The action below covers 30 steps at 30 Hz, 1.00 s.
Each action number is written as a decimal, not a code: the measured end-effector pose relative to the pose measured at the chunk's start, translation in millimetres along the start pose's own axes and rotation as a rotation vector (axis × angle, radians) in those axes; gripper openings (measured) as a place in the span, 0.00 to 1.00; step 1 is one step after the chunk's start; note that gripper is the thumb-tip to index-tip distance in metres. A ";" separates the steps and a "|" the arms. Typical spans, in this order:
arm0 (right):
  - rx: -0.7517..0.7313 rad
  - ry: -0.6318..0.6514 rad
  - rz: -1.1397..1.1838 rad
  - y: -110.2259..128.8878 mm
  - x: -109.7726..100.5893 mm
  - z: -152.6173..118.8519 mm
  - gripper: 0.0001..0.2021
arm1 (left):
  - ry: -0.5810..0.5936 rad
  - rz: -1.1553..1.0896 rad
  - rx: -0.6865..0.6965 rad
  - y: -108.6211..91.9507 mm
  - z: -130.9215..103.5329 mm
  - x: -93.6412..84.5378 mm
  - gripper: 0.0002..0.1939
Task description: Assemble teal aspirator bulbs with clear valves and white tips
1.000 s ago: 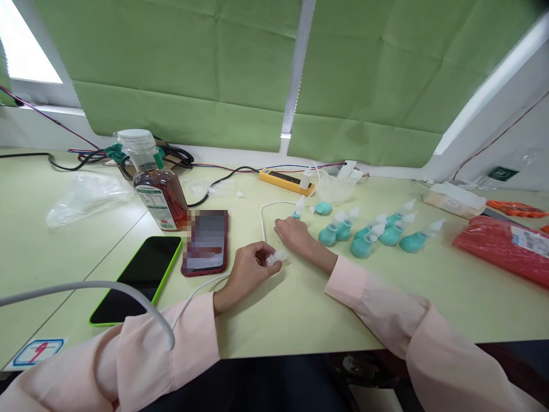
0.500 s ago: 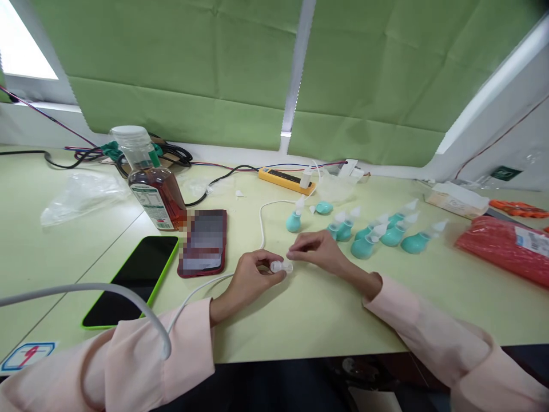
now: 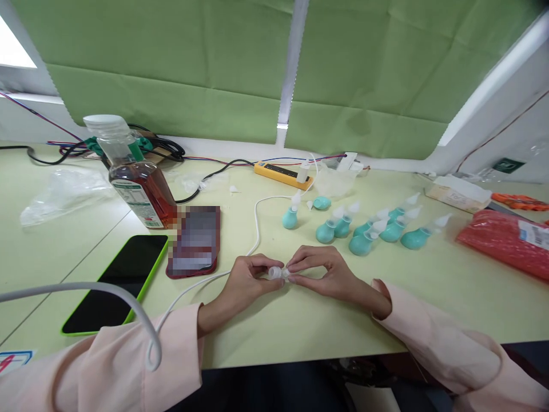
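Between finger and thumb, my left hand pinches a small clear plastic nozzle piece just above the table. My right hand closes its fingertips on the other end of that piece, so both hands hold it. Fingers partly cover the part, and its exact shape cannot be made out. Beyond my right hand stand several teal squeeze bulbs with translucent tips, the nearest bulb just past the knuckles. Farther left, one more bulb stands upright. A teal bulb without a tip lies on its side close to a small white tip.
On the left are a bottle of amber liquid, a red-cased phone and a green-edged phone. A white cable runs from the yellow power strip past my left wrist. A red package lies right.
My right hand has come down and left and now grips the free end of the clear piece. My left hand still holds it. The view has shifted slightly.
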State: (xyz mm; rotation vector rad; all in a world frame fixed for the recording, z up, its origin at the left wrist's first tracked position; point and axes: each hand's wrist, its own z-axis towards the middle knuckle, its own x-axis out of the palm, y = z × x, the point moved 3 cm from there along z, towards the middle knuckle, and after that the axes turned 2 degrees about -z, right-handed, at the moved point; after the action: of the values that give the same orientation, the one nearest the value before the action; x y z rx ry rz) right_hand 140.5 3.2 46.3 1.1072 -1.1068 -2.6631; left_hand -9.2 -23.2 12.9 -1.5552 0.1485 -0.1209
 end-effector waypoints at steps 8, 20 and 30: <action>-0.282 -0.072 -0.338 2.0 3.5 -10.9 0.08 | 0.000 -0.004 0.001 -1.0 0.7 -1.2 0.12; -0.011 -0.140 -0.024 5.1 9.4 -9.1 0.05 | 0.021 -0.061 0.034 -3.5 -1.0 -1.8 0.12; 0.690 0.154 0.756 -17.1 18.5 -5.8 0.14 | -0.006 -0.051 0.180 -9.5 -6.7 1.1 0.11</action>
State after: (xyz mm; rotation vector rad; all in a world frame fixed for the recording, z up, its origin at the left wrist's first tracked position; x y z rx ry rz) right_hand 134.1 6.9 21.5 0.6945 -1.9763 -1.6266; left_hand -9.1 -30.2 22.4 -1.3796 0.0903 -0.1655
